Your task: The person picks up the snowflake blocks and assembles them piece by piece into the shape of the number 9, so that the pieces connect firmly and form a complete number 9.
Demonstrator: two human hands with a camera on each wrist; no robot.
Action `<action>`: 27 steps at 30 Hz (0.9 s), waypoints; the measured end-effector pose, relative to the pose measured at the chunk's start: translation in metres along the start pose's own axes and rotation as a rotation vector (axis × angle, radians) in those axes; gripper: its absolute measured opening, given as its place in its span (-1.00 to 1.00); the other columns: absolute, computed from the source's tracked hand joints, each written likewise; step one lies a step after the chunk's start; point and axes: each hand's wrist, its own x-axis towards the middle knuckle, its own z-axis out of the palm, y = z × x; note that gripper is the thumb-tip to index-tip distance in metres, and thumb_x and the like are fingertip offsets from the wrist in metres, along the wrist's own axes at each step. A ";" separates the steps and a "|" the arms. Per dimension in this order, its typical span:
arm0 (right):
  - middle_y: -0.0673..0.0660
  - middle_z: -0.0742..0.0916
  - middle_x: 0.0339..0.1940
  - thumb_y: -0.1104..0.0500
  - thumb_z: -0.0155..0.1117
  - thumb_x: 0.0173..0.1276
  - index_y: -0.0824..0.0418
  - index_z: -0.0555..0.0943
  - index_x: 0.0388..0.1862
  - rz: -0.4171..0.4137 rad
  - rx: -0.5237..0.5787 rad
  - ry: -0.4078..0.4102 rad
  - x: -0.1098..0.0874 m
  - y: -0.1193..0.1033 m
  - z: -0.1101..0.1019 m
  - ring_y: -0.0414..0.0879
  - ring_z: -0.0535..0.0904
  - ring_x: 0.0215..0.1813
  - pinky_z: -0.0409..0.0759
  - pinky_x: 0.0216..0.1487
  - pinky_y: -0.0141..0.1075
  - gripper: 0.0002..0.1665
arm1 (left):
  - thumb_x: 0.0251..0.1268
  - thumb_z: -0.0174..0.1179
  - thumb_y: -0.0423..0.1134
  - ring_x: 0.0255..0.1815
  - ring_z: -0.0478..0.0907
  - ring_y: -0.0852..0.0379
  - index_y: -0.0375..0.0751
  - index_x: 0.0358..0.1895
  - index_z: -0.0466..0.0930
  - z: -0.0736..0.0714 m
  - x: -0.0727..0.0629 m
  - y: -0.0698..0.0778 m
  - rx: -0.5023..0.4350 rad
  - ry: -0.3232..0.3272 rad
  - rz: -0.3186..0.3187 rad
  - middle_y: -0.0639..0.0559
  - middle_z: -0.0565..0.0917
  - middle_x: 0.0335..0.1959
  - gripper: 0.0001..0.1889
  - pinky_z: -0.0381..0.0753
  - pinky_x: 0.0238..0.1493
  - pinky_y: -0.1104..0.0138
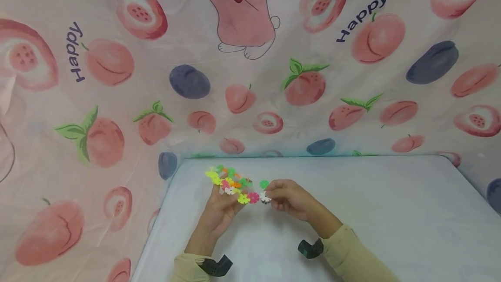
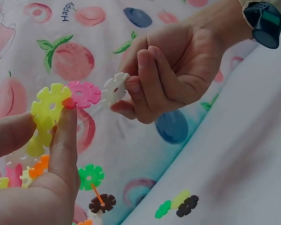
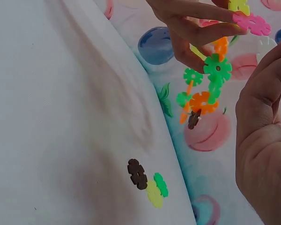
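Note:
A chain of interlocking snowflake discs in yellow, pink, orange, green and white hangs from my left hand (image 1: 223,212). In the left wrist view that hand's thumb and finger pinch a yellow disc (image 2: 50,105) near the chain's end. Beside it sits a pink disc (image 2: 85,94), slotted to the yellow one. My right hand (image 1: 291,199) pinches a white disc (image 2: 115,89) against the pink disc's outer edge. Whether the white disc's slot is fully seated cannot be seen. A brown disc (image 2: 102,203) hangs lower on the chain.
On the white tabletop (image 1: 372,212) lie several loose discs: a black disc (image 3: 137,174), a yellow disc (image 3: 154,193) and a green disc (image 3: 161,184). Fruit-printed cloth (image 1: 250,73) rises behind and left of the table.

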 end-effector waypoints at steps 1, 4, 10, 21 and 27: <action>0.01 0.65 -0.53 0.17 0.29 0.46 0.38 0.59 -0.06 0.003 0.007 -0.001 -0.001 0.000 0.001 -0.19 0.53 -0.50 0.56 -0.44 -0.47 -0.73 | 0.50 0.00 -0.54 0.50 0.40 -0.12 0.48 0.59 -0.19 0.000 0.000 0.000 0.011 -0.005 0.002 -0.03 0.07 0.63 -0.08 0.56 0.33 0.14; 0.01 0.64 -0.54 0.21 0.23 0.49 0.36 0.61 -0.08 0.012 0.022 -0.003 -0.002 -0.002 0.003 -0.20 0.52 -0.51 0.56 -0.45 -0.49 -0.80 | 0.49 0.02 -0.53 0.42 0.49 -0.05 0.46 0.61 -0.24 -0.001 0.000 0.000 0.034 -0.018 0.009 -0.05 -0.01 0.67 -0.05 0.57 0.32 0.15; 0.01 0.65 -0.54 0.20 0.21 0.50 0.31 0.62 -0.13 0.016 0.037 0.003 -0.004 -0.003 0.005 -0.20 0.53 -0.50 0.60 -0.41 -0.50 -0.84 | 0.48 0.08 -0.50 0.45 0.45 -0.05 0.34 0.64 -0.29 0.000 0.001 -0.001 0.094 0.003 0.020 -0.06 -0.07 0.69 -0.04 0.57 0.33 0.13; 0.03 0.68 -0.48 0.24 0.23 0.49 0.25 0.55 -0.24 -0.021 0.059 0.066 -0.008 -0.005 0.016 -0.22 0.58 -0.48 0.66 -0.34 -0.49 -0.91 | 0.49 0.02 -0.55 0.25 0.56 0.10 0.23 0.61 -0.34 0.001 0.003 -0.011 0.157 -0.053 0.131 -0.13 0.00 0.65 -0.07 0.58 0.31 0.19; 0.07 0.67 -0.46 0.24 0.23 0.49 0.25 0.52 -0.28 -0.028 0.043 0.085 -0.008 -0.006 0.019 -0.18 0.58 -0.48 0.66 -0.32 -0.46 -0.88 | 0.48 0.03 -0.55 0.29 0.52 0.06 0.27 0.61 -0.27 0.006 0.001 -0.013 0.156 -0.013 0.119 -0.09 0.06 0.62 -0.08 0.58 0.32 0.19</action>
